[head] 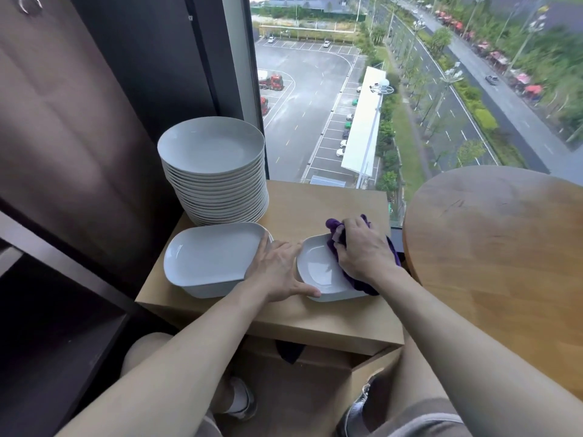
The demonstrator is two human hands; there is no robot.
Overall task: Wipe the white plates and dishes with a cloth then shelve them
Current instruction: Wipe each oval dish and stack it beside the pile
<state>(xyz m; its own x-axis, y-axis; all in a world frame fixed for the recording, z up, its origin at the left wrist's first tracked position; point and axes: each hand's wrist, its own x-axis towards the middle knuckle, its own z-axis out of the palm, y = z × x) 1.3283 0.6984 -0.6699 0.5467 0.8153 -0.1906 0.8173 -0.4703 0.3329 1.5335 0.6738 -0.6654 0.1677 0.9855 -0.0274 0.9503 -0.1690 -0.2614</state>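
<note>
A small white rounded ceramic dish (317, 274) is set at lower centre of the frame, near the front edge of the light wooden surface (328, 200). A crumpled purple cloth (333, 224) is gripped in the curled fingers of the right hand (359, 250) and pressed onto the dish's right rim. The left hand (277, 272) is laid flat, fingers spread, with nothing held. Its thumb is set against the dish's near-left rim, and its fingertips touch the larger white rounded-rectangular ceramic dish (208, 257).

The small dish is braced from one side only, so a hard wipe toward the lower edge of the frame could slide it off the front edge, where little bare surface is left. A sweep to the upper left could knock the larger dish or the tall stack of round white ceramic plates (214, 184) just behind it. Open room is seen behind the small dish. To the right, only a narrow gap is left before the round wooden table (492, 247). The dark shelf unit (79, 279) lies at lower left, past the larger dish.
</note>
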